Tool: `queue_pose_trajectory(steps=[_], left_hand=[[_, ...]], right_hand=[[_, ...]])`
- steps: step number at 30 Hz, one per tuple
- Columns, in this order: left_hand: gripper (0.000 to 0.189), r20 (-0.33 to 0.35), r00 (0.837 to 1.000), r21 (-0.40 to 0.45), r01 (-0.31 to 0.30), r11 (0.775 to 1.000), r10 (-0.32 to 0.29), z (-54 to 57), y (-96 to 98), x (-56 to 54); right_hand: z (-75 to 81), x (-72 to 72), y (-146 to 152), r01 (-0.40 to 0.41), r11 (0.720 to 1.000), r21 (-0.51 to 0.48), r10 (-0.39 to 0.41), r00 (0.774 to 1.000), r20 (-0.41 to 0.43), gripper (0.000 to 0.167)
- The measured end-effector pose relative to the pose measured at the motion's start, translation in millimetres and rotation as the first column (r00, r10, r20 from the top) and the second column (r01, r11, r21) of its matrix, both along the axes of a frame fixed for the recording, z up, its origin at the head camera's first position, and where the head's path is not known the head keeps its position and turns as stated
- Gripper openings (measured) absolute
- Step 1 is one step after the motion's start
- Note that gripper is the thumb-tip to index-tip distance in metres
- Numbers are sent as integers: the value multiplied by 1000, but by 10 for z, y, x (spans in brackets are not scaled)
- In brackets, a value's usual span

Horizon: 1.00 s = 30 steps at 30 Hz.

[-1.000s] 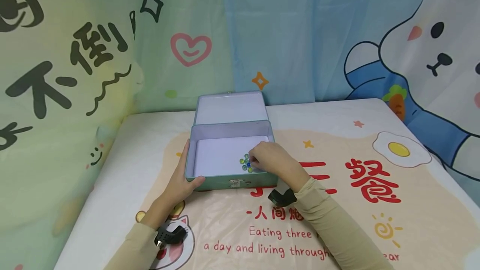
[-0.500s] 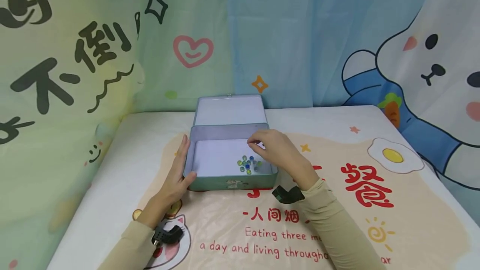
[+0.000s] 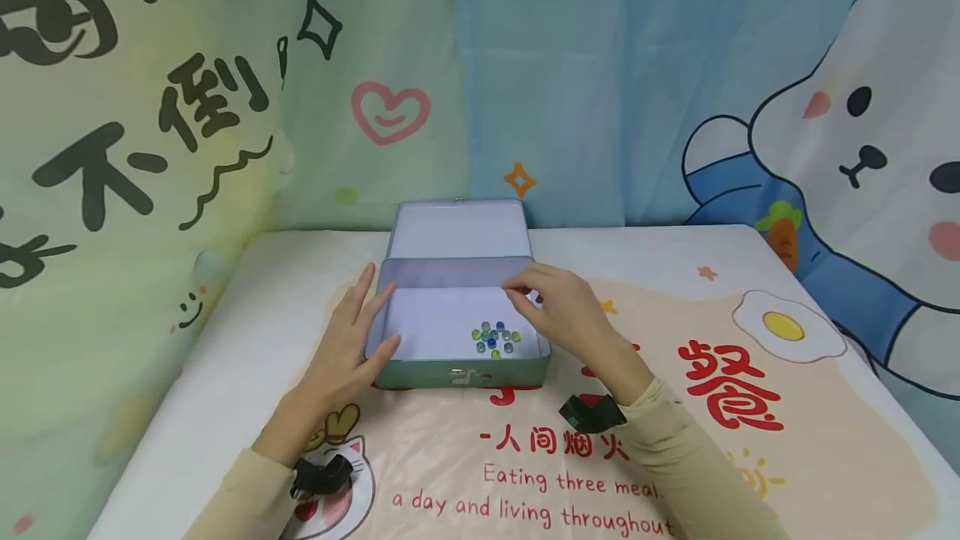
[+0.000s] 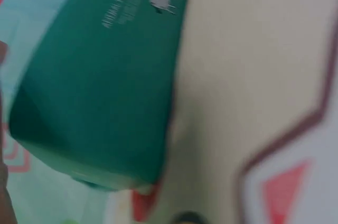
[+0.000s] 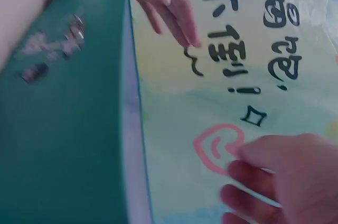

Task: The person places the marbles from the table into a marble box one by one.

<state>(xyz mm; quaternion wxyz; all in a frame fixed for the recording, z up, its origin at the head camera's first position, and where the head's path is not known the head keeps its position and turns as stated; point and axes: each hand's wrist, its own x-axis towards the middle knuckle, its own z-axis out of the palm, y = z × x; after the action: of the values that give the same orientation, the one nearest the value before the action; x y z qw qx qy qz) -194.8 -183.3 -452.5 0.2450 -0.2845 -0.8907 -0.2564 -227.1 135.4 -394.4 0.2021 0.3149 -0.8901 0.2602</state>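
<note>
A green tin box (image 3: 498,372) with a pale inside sits on the table. Several green and blue glass marbles (image 3: 492,343) lie clustered on its floor toward the front right. My left hand (image 3: 345,340) is at the left rim, its fingers spread and holding nothing. Over the right part of the box is my right hand (image 3: 566,307), thumb and forefinger bent toward each other. In the right wrist view, that right hand (image 5: 296,182) has loosely curled fingers, and no marble shows between them. The green front wall (image 4: 100,76) fills much of the left wrist view.
The box's hinged lid (image 3: 459,227) stands folded back behind it. A printed cloth (image 3: 675,290) with red lettering covers the table. Printed curtains (image 3: 540,65) hang close behind and along the left side.
My right hand has risen from the marbles, which now lie more spread out and in plainer view. My left hand has loosened from the box's left side, its fingers spreading. The head view has shifted slightly.
</note>
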Motion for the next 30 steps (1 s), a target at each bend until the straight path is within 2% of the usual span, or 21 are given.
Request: queue_pose_trajectory(steps=[5,9,12,15,20,24,30], left_hand=[[62,-136,990,-27,-27,999,23,163,-26,117],[62,-236,970,-3,-60,998,58,261,-23,181],[60,-268,959,19,-88,996,90,320,-13,176],[58,-285,952,54,-104,993,115,367,-19,122],[57,-260,952,112,-134,985,159,396,-85,6],[53,-263,946,126,-164,978,192,422,-192,-136],[46,-307,928,161,-167,973,210,475,-301,-370]], right_hand=[[-69,169,40,-20,992,-128,13,998,-54,13],[-104,274,127,-13,987,-159,-7,992,-127,14],[-105,308,240,13,985,-173,-41,986,-164,16],[-111,291,363,48,984,-171,-78,981,-177,17],[-138,218,530,109,987,-117,-130,974,-186,19],[-132,88,606,152,985,-85,-166,968,-187,18],[-86,-165,758,207,974,-98,-222,955,-196,18]])
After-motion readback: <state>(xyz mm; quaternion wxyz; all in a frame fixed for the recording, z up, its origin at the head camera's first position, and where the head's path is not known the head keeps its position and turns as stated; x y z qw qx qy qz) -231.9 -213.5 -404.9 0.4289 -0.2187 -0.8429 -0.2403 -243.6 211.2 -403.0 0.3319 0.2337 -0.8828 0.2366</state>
